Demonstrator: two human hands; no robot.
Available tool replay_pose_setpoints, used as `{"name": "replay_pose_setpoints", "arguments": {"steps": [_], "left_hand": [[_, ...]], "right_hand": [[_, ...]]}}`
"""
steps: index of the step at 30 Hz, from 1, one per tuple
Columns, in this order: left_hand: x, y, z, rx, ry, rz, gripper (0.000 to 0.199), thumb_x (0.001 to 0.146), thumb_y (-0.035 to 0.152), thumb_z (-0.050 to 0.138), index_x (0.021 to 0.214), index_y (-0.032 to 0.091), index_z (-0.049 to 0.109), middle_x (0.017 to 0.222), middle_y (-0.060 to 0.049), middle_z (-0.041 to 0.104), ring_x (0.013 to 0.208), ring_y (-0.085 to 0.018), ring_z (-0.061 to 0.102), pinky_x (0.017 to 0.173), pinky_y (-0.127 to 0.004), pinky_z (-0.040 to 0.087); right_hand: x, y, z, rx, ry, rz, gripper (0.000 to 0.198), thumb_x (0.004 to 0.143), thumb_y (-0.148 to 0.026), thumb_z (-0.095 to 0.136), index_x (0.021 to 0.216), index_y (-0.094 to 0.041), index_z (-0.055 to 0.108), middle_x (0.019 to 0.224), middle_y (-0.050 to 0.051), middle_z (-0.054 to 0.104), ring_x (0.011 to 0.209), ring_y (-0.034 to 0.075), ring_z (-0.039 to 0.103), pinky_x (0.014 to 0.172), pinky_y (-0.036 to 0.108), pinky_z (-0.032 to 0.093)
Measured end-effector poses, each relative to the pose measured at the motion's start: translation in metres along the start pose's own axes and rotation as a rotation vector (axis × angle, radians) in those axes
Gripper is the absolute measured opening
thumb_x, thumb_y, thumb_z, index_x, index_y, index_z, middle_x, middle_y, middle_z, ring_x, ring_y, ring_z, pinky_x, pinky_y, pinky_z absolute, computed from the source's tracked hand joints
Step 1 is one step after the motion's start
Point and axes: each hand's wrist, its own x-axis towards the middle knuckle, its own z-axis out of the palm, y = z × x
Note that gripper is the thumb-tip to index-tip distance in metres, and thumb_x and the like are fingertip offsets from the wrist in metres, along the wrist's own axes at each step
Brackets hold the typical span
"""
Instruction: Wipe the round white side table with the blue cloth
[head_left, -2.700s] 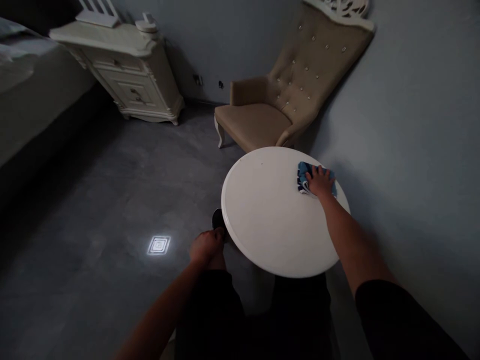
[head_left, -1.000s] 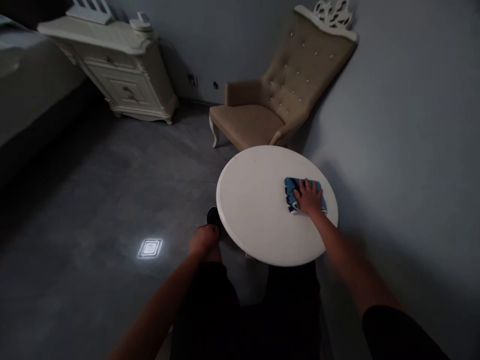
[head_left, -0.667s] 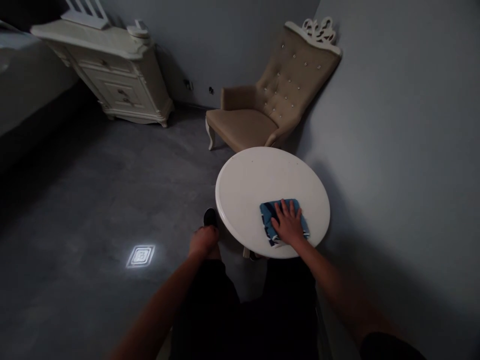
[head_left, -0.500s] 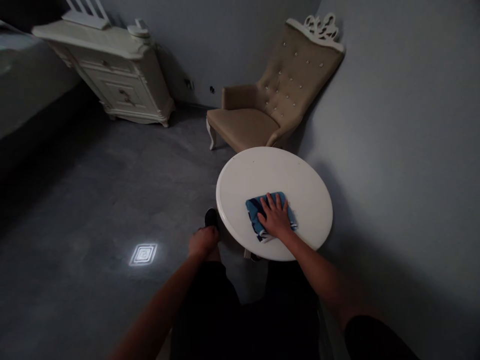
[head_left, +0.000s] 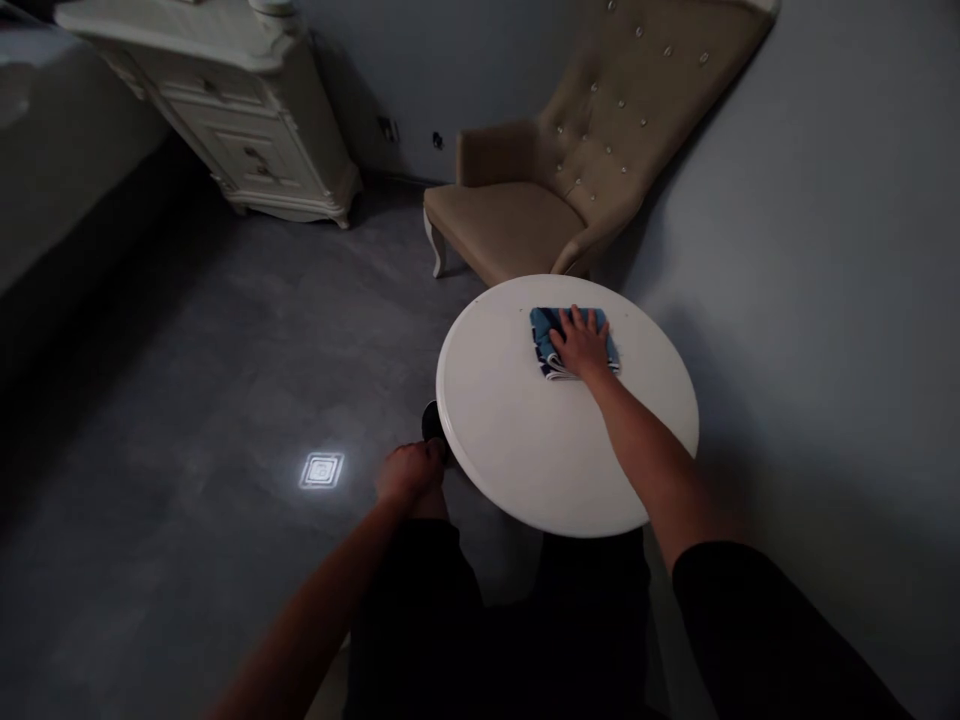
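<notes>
Head view, right hand flat on cloth

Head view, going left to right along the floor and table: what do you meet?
Bright square of light on the floor → left hand → white round table → blue cloth → right hand pressing flat on it.

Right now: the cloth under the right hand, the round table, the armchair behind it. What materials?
Blue cloth: soft woven fabric, folded in layers, pressed flat by the right hand.
Round table: smooth white top, probably painted or lacquered wood; even satin sheen, moulded rim.
Armchair: tan upholstery, leather or leatherette; smooth taut surface, button tufting.
</notes>
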Motion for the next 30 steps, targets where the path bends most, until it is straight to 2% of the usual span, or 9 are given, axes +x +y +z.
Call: {"name": "replay_pose_setpoints", "arguments": {"steps": [4,9,13,17,20,24,27,30], "left_hand": [[0.002,0.001,0.003,-0.025,0.02,0.014,0.065,0.12,0.053,0.037,0.122,0.02,0.094,0.131,-0.023,0.089,0.124,-0.041,0.084,0.103,-0.045,0.062],[0.008,-0.002,0.018,-0.057,0.027,0.031,0.067,0.121,0.056,0.038,0.123,0.016,0.092,0.134,-0.027,0.088,0.118,-0.039,0.084,0.1,-0.045,0.062],[0.01,-0.006,0.03,-0.057,0.043,0.066,0.063,0.122,0.05,0.04,0.122,0.013,0.091,0.133,-0.029,0.087,0.119,-0.038,0.084,0.099,-0.044,0.06],[0.01,-0.009,0.035,-0.037,0.068,0.085,0.057,0.12,0.047,0.044,0.12,0.015,0.091,0.134,-0.028,0.087,0.123,-0.038,0.085,0.103,-0.042,0.061],[0.01,-0.008,0.035,-0.021,0.063,0.068,0.057,0.118,0.048,0.044,0.122,0.014,0.09,0.135,-0.028,0.087,0.127,-0.039,0.084,0.104,-0.043,0.062],[0.005,-0.005,0.028,-0.012,0.074,0.044,0.057,0.119,0.044,0.04,0.124,0.017,0.09,0.139,-0.026,0.087,0.128,-0.038,0.085,0.103,-0.043,0.063],[-0.004,0.002,0.02,-0.033,0.096,0.034,0.054,0.118,0.044,0.042,0.123,0.018,0.089,0.138,-0.025,0.087,0.128,-0.037,0.085,0.101,-0.042,0.064],[-0.015,0.013,0.014,-0.063,0.123,0.024,0.051,0.118,0.043,0.044,0.12,0.018,0.089,0.137,-0.024,0.088,0.127,-0.035,0.085,0.1,-0.038,0.062]], "right_hand": [[-0.021,0.038,-0.002,-0.032,-0.011,0.067,0.079,0.125,-0.058,0.029,0.193,-0.019,0.036,0.202,0.015,0.023,0.184,0.052,0.019,0.144,0.086,0.018],[-0.088,0.061,0.002,-0.101,-0.042,0.107,0.079,0.126,-0.057,0.027,0.194,-0.019,0.033,0.202,0.015,0.02,0.185,0.051,0.017,0.145,0.084,0.02],[-0.149,0.046,0.01,-0.121,-0.048,0.085,0.078,0.125,-0.055,0.031,0.193,-0.019,0.036,0.202,0.015,0.02,0.185,0.052,0.017,0.144,0.085,0.021],[-0.185,0.004,0.019,-0.098,-0.045,0.009,0.078,0.124,-0.056,0.036,0.193,-0.02,0.039,0.202,0.015,0.02,0.185,0.053,0.016,0.144,0.087,0.018],[-0.186,-0.033,0.02,-0.035,-0.039,-0.065,0.078,0.123,-0.059,0.04,0.192,-0.024,0.041,0.202,0.013,0.021,0.186,0.053,0.015,0.144,0.087,0.015],[-0.164,-0.067,0.012,0.065,-0.003,-0.112,0.077,0.122,-0.062,0.043,0.191,-0.028,0.044,0.201,0.011,0.024,0.185,0.052,0.017,0.145,0.086,0.012],[-0.15,-0.078,0.005,0.116,0.01,-0.097,0.077,0.122,-0.062,0.043,0.191,-0.026,0.043,0.201,0.011,0.024,0.186,0.052,0.016,0.146,0.085,0.011],[-0.15,-0.078,0.002,0.149,0.001,-0.091,0.078,0.122,-0.061,0.042,0.191,-0.023,0.043,0.201,0.012,0.024,0.186,0.052,0.015,0.146,0.084,0.009]]}}
